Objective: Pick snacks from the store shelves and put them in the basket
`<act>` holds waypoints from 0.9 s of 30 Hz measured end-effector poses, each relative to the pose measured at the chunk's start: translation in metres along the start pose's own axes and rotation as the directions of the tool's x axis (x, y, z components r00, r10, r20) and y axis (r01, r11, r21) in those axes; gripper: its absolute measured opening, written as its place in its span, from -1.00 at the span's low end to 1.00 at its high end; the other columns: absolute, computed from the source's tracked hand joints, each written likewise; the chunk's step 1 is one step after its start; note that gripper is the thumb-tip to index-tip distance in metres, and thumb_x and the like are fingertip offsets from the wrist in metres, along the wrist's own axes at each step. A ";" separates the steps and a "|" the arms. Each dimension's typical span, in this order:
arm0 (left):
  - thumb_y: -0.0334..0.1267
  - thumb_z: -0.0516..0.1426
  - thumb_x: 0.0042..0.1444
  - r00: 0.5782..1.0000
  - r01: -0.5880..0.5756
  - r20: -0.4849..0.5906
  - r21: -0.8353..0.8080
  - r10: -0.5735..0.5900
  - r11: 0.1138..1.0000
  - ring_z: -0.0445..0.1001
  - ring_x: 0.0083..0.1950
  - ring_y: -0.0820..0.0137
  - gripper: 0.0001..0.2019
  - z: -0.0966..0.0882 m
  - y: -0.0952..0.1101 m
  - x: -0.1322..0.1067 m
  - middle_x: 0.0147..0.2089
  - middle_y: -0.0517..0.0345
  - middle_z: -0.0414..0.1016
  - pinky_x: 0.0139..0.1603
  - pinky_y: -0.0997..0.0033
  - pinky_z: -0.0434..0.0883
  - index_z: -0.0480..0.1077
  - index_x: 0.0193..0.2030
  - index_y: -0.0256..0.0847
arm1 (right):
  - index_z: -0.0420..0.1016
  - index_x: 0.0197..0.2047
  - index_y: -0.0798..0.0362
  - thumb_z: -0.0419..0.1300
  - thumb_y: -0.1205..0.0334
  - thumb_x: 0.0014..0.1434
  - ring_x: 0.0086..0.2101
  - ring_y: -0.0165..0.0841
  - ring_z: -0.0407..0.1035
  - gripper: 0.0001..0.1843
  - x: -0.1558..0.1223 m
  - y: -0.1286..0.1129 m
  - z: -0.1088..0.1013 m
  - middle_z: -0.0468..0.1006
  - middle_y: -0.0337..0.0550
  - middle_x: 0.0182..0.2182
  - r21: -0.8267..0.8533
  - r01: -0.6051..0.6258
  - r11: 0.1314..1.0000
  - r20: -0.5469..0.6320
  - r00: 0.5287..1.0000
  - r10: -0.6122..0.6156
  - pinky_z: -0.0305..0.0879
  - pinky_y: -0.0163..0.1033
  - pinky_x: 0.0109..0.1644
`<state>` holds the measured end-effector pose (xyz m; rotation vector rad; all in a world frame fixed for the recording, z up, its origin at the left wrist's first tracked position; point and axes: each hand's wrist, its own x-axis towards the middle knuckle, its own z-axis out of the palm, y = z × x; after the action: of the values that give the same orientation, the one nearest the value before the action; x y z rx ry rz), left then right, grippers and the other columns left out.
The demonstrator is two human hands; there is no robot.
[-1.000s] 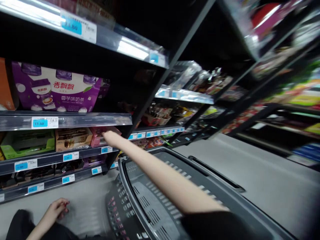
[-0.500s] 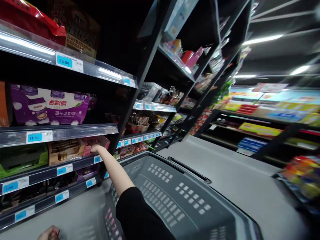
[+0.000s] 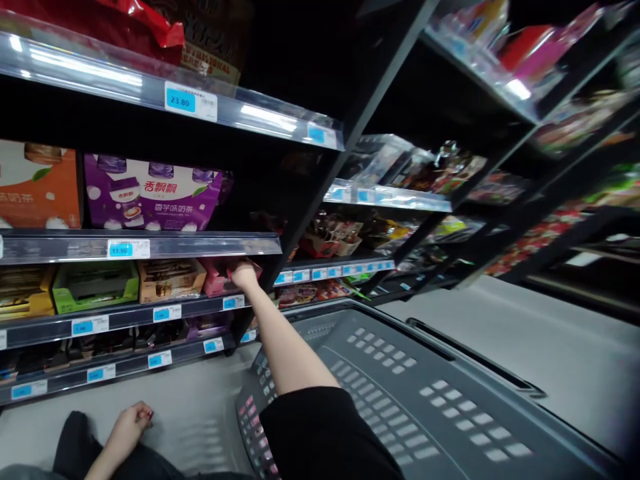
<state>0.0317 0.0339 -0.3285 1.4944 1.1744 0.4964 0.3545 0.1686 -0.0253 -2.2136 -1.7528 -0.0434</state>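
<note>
My right hand (image 3: 244, 275) reaches out to the shelf and closes on a pink box (image 3: 220, 277) standing in the low row, beside a brown box (image 3: 170, 280) and a green box (image 3: 95, 285). Its fingers curl over the box's top right edge. My left hand (image 3: 129, 427) rests low at the bottom left on my dark-clad knee, fingers curled in loosely, with something small and red at the fingertips. A grey plastic shopping basket (image 3: 400, 393) sits on the floor right under my right arm.
Black shelving (image 3: 320, 160) runs along the left with blue price tags on its rails. A purple milk-tea pack (image 3: 150, 197) and an orange one (image 3: 35, 187) stand one shelf up. More snack shelves line the aisle to the right; grey floor (image 3: 525, 340) lies between.
The view swung up and back down. My right hand stayed at the pink box on the low shelf. My left hand is back in view on my knee.
</note>
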 end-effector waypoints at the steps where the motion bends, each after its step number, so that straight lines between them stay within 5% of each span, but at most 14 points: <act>1: -0.23 0.07 -0.05 1.000 0.012 0.002 -0.016 -0.012 1.000 0.40 -0.40 0.35 -0.89 -0.001 0.002 -0.001 -0.52 0.24 0.38 -0.31 0.34 0.28 0.33 -0.41 -0.23 | 0.37 -0.09 0.17 0.10 0.19 0.23 -0.17 -0.30 0.36 -0.75 -0.003 0.003 -0.005 0.42 -0.06 -0.14 0.103 -0.056 0.993 -0.057 0.996 0.062 0.33 -0.09 -0.10; 6: -0.17 0.09 0.10 0.996 0.073 0.062 -0.157 -0.064 0.985 0.28 -0.53 0.50 -0.81 -0.005 0.023 -0.009 -0.49 0.27 0.33 -0.41 0.40 0.29 0.32 -0.37 -0.27 | 0.35 -0.28 0.15 0.06 0.15 0.20 -0.38 -0.38 0.37 -0.79 -0.052 -0.004 -0.026 0.42 -0.13 -0.35 0.634 -0.070 0.770 -0.217 0.940 0.265 0.36 -0.21 -0.29; 11: 0.06 0.16 -0.06 0.981 0.064 0.194 -0.415 0.019 0.907 0.34 -0.49 0.47 -0.56 -0.021 0.074 -0.029 -0.36 0.08 0.43 -0.43 0.38 0.34 0.36 -0.24 -0.33 | 0.15 -0.42 0.00 0.07 0.04 -0.03 -0.42 -0.39 0.30 -0.77 -0.179 -0.045 -0.021 0.31 -0.21 -0.35 0.884 0.202 0.422 -0.340 0.897 0.282 0.31 -0.24 -0.30; 12: 0.12 0.12 -0.06 0.975 0.047 0.212 -0.475 0.063 0.879 0.39 -0.43 0.42 -0.48 -0.027 0.088 -0.034 -0.30 0.01 0.44 -0.37 0.34 0.37 0.36 -0.16 -0.34 | 0.17 -0.43 -0.01 0.07 0.03 -0.04 -0.45 -0.41 0.26 -0.77 -0.204 -0.054 -0.016 0.28 -0.21 -0.37 0.919 0.238 0.314 -0.325 0.909 0.262 0.27 -0.26 -0.37; 13: 0.18 0.04 -0.01 0.969 0.031 0.226 -0.531 0.106 0.847 0.43 -0.36 0.37 -0.42 -0.034 0.101 -0.039 -0.24 -0.05 0.45 -0.34 0.29 0.40 0.35 -0.08 -0.33 | 0.23 -0.42 -0.01 0.14 0.03 -0.08 -0.48 -0.41 0.21 -0.76 -0.225 -0.062 -0.010 0.25 -0.20 -0.39 0.971 0.231 0.057 -0.238 0.951 0.198 0.23 -0.28 -0.41; 15: 0.28 -0.15 0.04 0.956 0.013 0.238 -0.615 0.170 0.789 0.46 -0.32 0.29 -0.31 -0.047 0.124 -0.051 -0.15 -0.12 0.44 -0.39 0.22 0.45 0.31 0.02 -0.29 | 0.35 -0.35 -0.02 0.24 -0.04 -0.20 -0.51 -0.40 0.15 -0.64 -0.253 -0.075 0.007 0.23 -0.16 -0.39 0.953 0.070 -0.296 -0.069 0.998 0.012 0.16 -0.28 -0.47; 16: 0.30 -0.22 0.04 0.956 -0.002 0.220 -0.651 0.192 0.759 0.46 -0.31 0.29 -0.28 -0.052 0.133 -0.057 -0.15 -0.10 0.44 -0.42 0.24 0.46 0.29 0.05 -0.26 | 0.38 -0.31 -0.02 0.27 -0.10 -0.26 -0.51 -0.39 0.12 -0.55 -0.260 -0.079 0.017 0.22 -0.16 -0.38 0.914 -0.028 -0.405 -0.002 0.997 -0.075 0.14 -0.28 -0.48; 20: 0.11 0.14 -0.04 0.964 -0.026 0.159 -0.738 0.212 0.674 0.43 -0.46 0.40 -0.46 -0.064 0.147 -0.079 -0.39 0.06 0.44 -0.58 0.46 0.44 0.39 -0.05 -0.30 | 0.39 -0.33 -0.05 0.22 -0.31 -0.23 -0.56 -0.44 0.04 -0.46 -0.261 -0.084 0.057 0.21 -0.21 -0.42 0.843 -0.190 -0.503 0.138 0.981 -0.138 0.11 -0.31 -0.48; 23: -0.23 0.28 -0.11 0.980 -0.001 0.156 -0.620 0.124 0.785 0.42 -0.53 0.49 -0.63 -0.060 0.144 -0.090 -0.40 0.12 0.48 -0.58 0.55 0.42 0.45 -0.13 -0.30 | 0.42 -0.37 -0.04 0.14 -0.16 0.00 -0.57 -0.46 0.09 -0.64 -0.260 -0.078 0.077 0.31 -0.20 -0.41 0.811 -0.252 -0.528 0.242 0.966 -0.089 0.15 -0.32 -0.47; 27: -0.24 0.28 -0.12 0.995 -0.005 0.088 -0.418 0.046 0.908 0.32 -0.63 0.57 -0.77 -0.053 0.139 -0.090 -0.56 0.19 0.47 -0.61 0.63 0.29 0.53 -0.31 -0.32 | 0.49 -0.25 0.02 0.21 0.01 -0.01 -0.51 -0.41 0.26 -0.69 -0.265 -0.069 0.081 0.47 -0.11 -0.33 0.792 -0.389 -0.471 0.377 0.918 -0.124 0.19 -0.35 -0.50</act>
<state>0.0054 -0.0025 -0.1607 1.1489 0.9034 0.6427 0.2092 -0.0467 -0.1446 -0.7549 -0.5330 1.4813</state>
